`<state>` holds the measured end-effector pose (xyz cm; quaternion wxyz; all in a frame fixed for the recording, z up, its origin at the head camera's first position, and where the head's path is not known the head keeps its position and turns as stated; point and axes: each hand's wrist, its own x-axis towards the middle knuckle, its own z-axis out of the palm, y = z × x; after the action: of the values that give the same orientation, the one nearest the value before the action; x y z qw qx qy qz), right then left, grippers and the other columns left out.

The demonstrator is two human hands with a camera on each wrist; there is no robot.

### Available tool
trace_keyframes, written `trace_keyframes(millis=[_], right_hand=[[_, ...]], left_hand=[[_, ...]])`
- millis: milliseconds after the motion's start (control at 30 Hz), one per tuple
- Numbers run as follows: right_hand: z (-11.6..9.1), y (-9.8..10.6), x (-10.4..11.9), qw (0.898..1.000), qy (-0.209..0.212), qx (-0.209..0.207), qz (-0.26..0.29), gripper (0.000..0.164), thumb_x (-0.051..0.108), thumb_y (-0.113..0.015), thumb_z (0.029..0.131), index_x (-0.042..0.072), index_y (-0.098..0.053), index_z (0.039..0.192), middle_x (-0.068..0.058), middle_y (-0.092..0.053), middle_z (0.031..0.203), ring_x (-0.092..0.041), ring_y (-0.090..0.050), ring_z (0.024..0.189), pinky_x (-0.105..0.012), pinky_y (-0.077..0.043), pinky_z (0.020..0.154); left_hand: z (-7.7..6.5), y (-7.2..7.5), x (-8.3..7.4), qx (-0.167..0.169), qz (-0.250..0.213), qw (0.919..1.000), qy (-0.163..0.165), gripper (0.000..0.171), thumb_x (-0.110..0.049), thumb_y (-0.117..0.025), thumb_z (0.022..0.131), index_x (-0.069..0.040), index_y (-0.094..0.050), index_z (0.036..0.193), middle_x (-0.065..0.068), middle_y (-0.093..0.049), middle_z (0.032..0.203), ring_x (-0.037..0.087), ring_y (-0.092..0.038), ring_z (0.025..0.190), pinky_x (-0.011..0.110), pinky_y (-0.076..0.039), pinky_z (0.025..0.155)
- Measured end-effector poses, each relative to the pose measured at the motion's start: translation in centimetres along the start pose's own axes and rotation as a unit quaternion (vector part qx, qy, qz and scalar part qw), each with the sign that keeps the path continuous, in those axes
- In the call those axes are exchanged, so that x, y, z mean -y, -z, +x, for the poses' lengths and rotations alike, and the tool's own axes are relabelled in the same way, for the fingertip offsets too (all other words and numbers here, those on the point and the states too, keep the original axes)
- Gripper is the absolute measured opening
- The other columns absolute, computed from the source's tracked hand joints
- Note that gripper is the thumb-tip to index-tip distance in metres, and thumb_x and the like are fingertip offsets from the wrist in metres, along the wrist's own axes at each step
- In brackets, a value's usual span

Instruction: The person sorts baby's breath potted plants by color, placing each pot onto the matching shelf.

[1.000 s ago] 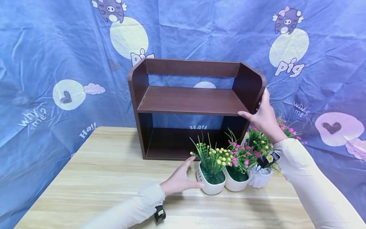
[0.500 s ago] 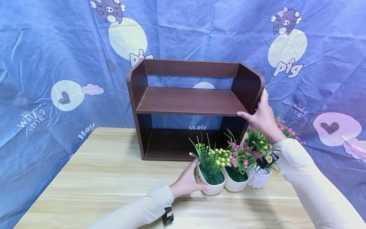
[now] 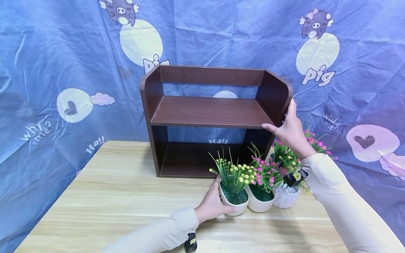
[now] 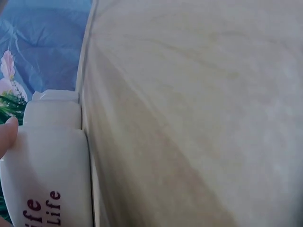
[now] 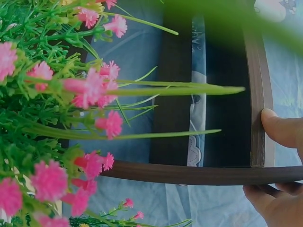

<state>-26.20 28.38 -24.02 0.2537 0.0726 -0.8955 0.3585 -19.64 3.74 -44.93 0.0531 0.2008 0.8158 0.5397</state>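
Observation:
My left hand (image 3: pixel 211 204) holds a white pot (image 3: pixel 241 210) of artificial yellow flowers (image 3: pixel 242 174) from its left side, thumb across the front and fingers behind. In the left wrist view, a fingertip (image 4: pixel 8 133) lies against the pot (image 4: pixel 57 165), which bears the printed word "Life". At the right, my right hand (image 3: pixel 289 131) grips the side panel of a dark brown two-tier shelf (image 3: pixel 205 110), its thumb on the middle board's front edge. The right wrist view shows the fingers (image 5: pixel 262 201) outside that panel (image 5: pixel 208 174), with pink flowers (image 5: pixel 49 179) close to the camera.
A white pot (image 3: pixel 262 206) with pink flowers stands right beside the held pot. Farther right come a whitish crinkled pot (image 3: pixel 287 196) and more pink blooms (image 3: pixel 316 140), partly behind my right arm. The wooden table (image 3: pixel 104 196) meets a blue printed curtain (image 3: pixel 79 52).
My left hand has moved right, from beside the yellow-flowered pot to close around it. My right hand stays on the shelf, and the pots stand where they were.

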Motion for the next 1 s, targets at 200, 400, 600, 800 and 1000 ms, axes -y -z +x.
trace_keyframes(millis=[200, 400, 600, 800, 1000], right_hand=[[0.0, 0.0, 0.1, 1.000, 0.001, 0.001, 0.003, 0.112, 0.027, -0.081, 0.078, 0.021, 0.002, 0.153, -0.028, -0.032, 0.147, -0.046, -0.037, 0.130, -0.058, -0.030, 0.104], [0.1, 0.0, 0.1, 1.000, 0.002, -0.002, 0.001, 0.111, 0.026, -0.081, 0.078, 0.021, 0.001, 0.153, -0.029, -0.033, 0.146, -0.046, -0.037, 0.129, -0.058, -0.030, 0.104], [0.0, 0.0, 0.0, 1.000, 0.005, -0.002, 0.001, 0.112, 0.027, -0.081, 0.078, 0.021, 0.002, 0.153, -0.029, -0.032, 0.147, -0.046, -0.036, 0.130, -0.058, -0.029, 0.104], [-0.1, -0.1, -0.1, 1.000, 0.006, -0.006, -0.002, 0.112, 0.025, -0.081, 0.078, 0.020, 0.002, 0.153, -0.030, -0.033, 0.146, -0.047, -0.037, 0.130, -0.058, -0.030, 0.104], [-0.1, -0.1, -0.2, 1.000, 0.007, -0.005, 0.002, 0.112, 0.024, -0.081, 0.078, 0.021, 0.002, 0.153, -0.030, -0.033, 0.146, -0.047, -0.037, 0.129, -0.058, -0.030, 0.104]], left_hand=[[0.1, -0.3, 0.0, -0.014, 0.012, 0.9998, 0.006, 0.123, -0.037, -0.089, 0.062, 0.003, -0.015, 0.151, 0.024, -0.027, 0.152, 0.039, -0.033, 0.136, 0.053, -0.029, 0.109], [0.1, -0.2, 0.0, -0.022, 0.023, 0.9995, 0.006, 0.120, -0.039, -0.089, 0.060, 0.002, -0.021, 0.149, 0.021, -0.034, 0.149, 0.036, -0.039, 0.133, 0.050, -0.032, 0.108], [0.0, 0.0, 0.1, -0.021, 0.025, 0.9995, 0.001, 0.118, -0.038, -0.090, 0.059, 0.001, -0.024, 0.149, 0.017, -0.039, 0.146, 0.032, -0.044, 0.129, 0.049, -0.036, 0.106], [-0.4, 0.9, 0.2, -0.014, 0.023, 0.9996, 0.002, 0.118, -0.039, -0.091, 0.057, 0.000, -0.027, 0.148, 0.016, -0.045, 0.142, 0.033, -0.047, 0.126, 0.050, -0.037, 0.104], [-0.8, 3.0, -0.3, -0.007, 0.017, 0.9997, -0.013, 0.118, -0.040, -0.090, 0.058, 0.000, -0.026, 0.148, 0.017, -0.047, 0.140, 0.032, -0.048, 0.125, 0.051, -0.036, 0.105]])
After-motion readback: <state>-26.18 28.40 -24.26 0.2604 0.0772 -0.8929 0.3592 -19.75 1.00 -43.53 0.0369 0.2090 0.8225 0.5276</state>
